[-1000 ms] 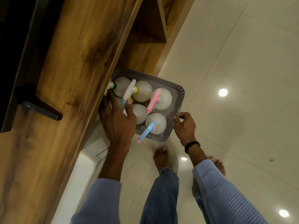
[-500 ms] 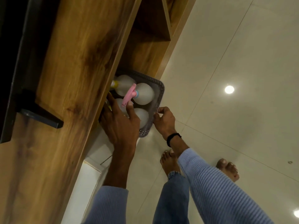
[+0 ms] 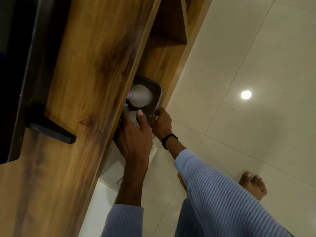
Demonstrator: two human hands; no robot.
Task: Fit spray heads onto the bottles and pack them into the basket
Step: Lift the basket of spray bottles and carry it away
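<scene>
A grey perforated basket (image 3: 156,86) sits mostly inside the lower compartment of a wooden shelf unit, only its right end showing. One white bottle (image 3: 142,95) with a pink and blue spray head (image 3: 129,95) is visible in it; a second bottle (image 3: 132,115) shows partly behind my fingers. My left hand (image 3: 135,135) grips the basket's near edge, thumb over the rim. My right hand (image 3: 161,121) holds the basket's right corner. The other bottles are hidden under the shelf top.
The wooden shelf top (image 3: 85,100) overhangs the basket on the left, with a dark object (image 3: 51,129) on it. An upper open compartment (image 3: 169,26) lies beyond. Glossy tiled floor (image 3: 239,65) spreads to the right. My bare foot (image 3: 253,185) stands at lower right.
Both hands have pushed the basket leftward, deeper under the shelf. Several bottles and spray heads that showed earlier are now hidden.
</scene>
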